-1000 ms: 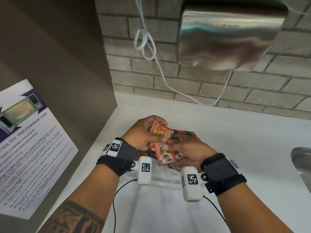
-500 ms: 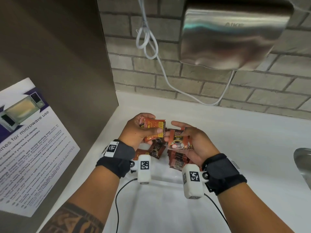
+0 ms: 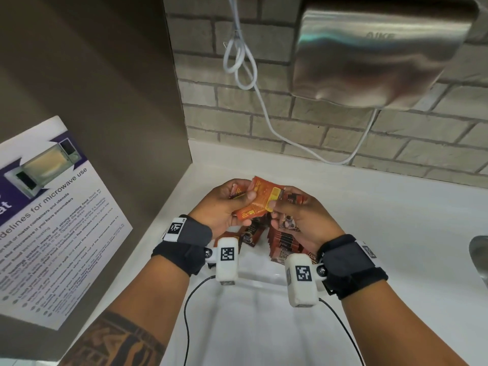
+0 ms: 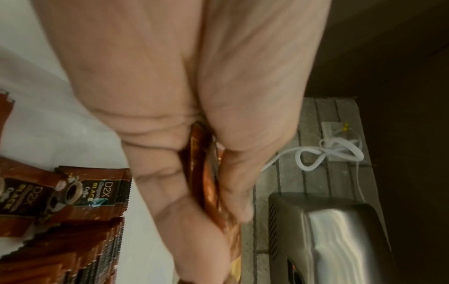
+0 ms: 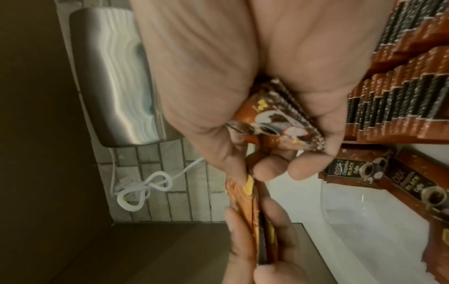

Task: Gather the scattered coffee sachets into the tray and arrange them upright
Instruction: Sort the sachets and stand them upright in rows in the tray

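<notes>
The left hand pinched a thin stack of orange coffee sachets above the clear tray; the right hand curled round brown sachets. Light, limp and probably slick foil, they were best taken flat across the faces, near mid-length.

A pale grey brick wall with dark mortar lines runs behind a white bench. A brushed-steel hand dryer is mounted high on the bricks, and its white cable hangs in a knotted loop before sagging to the dryer's underside. At the bench's left edge stands a brown panel bearing a printed microwave-use notice. A steel sink rim shows at the right edge.
</notes>
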{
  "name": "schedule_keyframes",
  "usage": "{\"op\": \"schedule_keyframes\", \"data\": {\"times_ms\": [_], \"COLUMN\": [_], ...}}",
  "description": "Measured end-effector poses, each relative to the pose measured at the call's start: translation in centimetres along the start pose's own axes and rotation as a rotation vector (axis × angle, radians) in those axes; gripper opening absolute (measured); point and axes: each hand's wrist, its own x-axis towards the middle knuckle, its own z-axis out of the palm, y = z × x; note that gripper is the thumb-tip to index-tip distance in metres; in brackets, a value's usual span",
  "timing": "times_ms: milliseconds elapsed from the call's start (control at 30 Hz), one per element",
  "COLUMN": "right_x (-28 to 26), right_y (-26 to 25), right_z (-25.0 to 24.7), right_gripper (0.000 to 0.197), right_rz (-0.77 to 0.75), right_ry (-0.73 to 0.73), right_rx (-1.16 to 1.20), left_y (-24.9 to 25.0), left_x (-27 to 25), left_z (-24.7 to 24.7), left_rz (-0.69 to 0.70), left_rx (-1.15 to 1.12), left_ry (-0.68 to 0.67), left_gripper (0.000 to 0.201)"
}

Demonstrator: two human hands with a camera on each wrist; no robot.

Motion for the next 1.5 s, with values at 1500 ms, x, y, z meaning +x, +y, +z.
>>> {"op": "schedule_keyframes", "data": {"times_ms": [1500], "right_x": [0.1], "right_y": [0.6], "right_z": [0.0], "right_gripper": [0.033], "right_rz": [-0.139], "right_ry": [0.001], "right_rx": [-0.248], "left_y": [0.6], "left_x": [0.6], "left_z": [0.8], "left_rz": [0.074], "left_rx": [0.121], "left_ry": [-0.048], "left_gripper": [0.040]}}
